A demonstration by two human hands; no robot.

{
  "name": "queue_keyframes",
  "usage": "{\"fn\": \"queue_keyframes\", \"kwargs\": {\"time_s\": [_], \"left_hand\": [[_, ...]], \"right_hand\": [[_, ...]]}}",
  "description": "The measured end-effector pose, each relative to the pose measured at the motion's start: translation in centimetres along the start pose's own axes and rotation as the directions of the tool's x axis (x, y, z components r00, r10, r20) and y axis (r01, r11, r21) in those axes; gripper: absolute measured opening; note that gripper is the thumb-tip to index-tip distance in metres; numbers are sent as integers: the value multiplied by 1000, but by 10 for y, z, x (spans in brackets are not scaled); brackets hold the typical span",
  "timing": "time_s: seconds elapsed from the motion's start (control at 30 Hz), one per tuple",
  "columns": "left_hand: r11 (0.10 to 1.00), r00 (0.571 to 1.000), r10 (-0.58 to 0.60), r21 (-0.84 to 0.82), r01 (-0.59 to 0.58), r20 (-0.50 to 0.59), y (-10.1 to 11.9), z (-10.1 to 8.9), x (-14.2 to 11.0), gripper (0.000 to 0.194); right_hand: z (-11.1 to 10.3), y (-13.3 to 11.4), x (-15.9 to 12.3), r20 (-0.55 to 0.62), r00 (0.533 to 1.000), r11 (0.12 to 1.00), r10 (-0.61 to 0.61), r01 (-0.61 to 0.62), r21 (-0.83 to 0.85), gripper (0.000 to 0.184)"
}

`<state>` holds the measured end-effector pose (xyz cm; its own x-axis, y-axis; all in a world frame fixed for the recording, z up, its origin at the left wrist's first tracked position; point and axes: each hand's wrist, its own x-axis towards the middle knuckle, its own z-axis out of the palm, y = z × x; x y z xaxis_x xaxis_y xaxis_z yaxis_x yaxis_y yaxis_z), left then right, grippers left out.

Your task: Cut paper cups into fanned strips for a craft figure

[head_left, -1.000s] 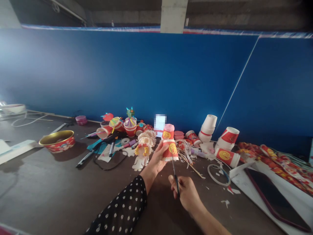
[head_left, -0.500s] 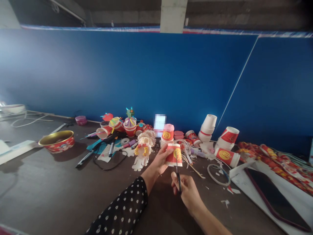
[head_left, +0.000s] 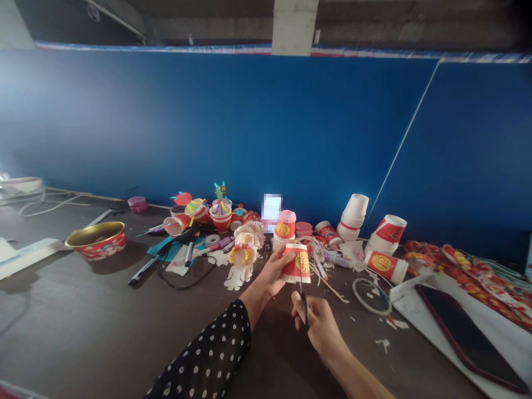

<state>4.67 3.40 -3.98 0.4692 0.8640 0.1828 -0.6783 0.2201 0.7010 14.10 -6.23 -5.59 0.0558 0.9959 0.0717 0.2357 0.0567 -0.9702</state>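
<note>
1. Logging the room: a dark brown desk (head_left: 83, 332) runs along a deep blue wall (head_left: 208, 122), with a pale concrete pillar (head_left: 293, 27) above the wall's top edge.
2. Orientation: the red-and-white paper cup (head_left: 296, 264) stands just above and ahead of the right grip (head_left: 318, 327). Its long axis is near upright, tilted slightly, with the wider end apparently lowest. A gold emblem faces toward the right.
3. Grip state: the left grip (head_left: 270, 271) is clenched around the cup's side, thumb and fingers wrapped on the paper. The right grip is closed on the black handles of the scissors (head_left: 305, 310), whose thin metal blades point up and meet the cup's lower edge.
4. Left of the grips: a fringed paper-plate figure (head_left: 245, 249) lies on the desk, and a roll of tape (head_left: 212, 240) sits farther on. A black polka-dot sleeve (head_left: 208, 349) covers the left forearm.
5. Ahead of the grips: a pink-topped cup (head_left: 286, 224) stands close behind the held cup.
6. Right of the grips: curled paper scraps (head_left: 382, 344), a thin white hoop (head_left: 372, 296) and stacked white cups (head_left: 351, 216), all smooth, rounded paper forms except the flat, torn scraps.
</note>
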Motion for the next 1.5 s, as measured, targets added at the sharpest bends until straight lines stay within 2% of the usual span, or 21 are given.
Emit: {"fn": "queue_keyframes", "kwargs": {"time_s": [0.23, 0.47, 0.67, 0.83, 1.5], "left_hand": [[1000, 1000, 13, -15, -13, -1, -2, -3, 1, 39], [1000, 1000, 14, -17, -13, 28, -2, -3, 1, 37], [1000, 1000, 10, -9, -9, 11, -2, -3, 1, 31], [1000, 1000, 0, -7, 0, -15, -2, -2, 1, 32], [1000, 1000, 9, 18, -9, 3, -1, 0, 0, 31]], "right_hand": [[0, -2, -1, -26, 999, 999, 29, -30, -24, 53], [0, 1, 1, -31, 999, 1000, 17, -18, -21, 53], [-1, 1, 1, -24, 1000, 999, 7, -8, -48, 54], [0, 0, 1, -14, 1000, 1000, 13, -13, -29, 54], [0, -6, -1, -45, 998, 998, 54, -53, 26, 52]]}}
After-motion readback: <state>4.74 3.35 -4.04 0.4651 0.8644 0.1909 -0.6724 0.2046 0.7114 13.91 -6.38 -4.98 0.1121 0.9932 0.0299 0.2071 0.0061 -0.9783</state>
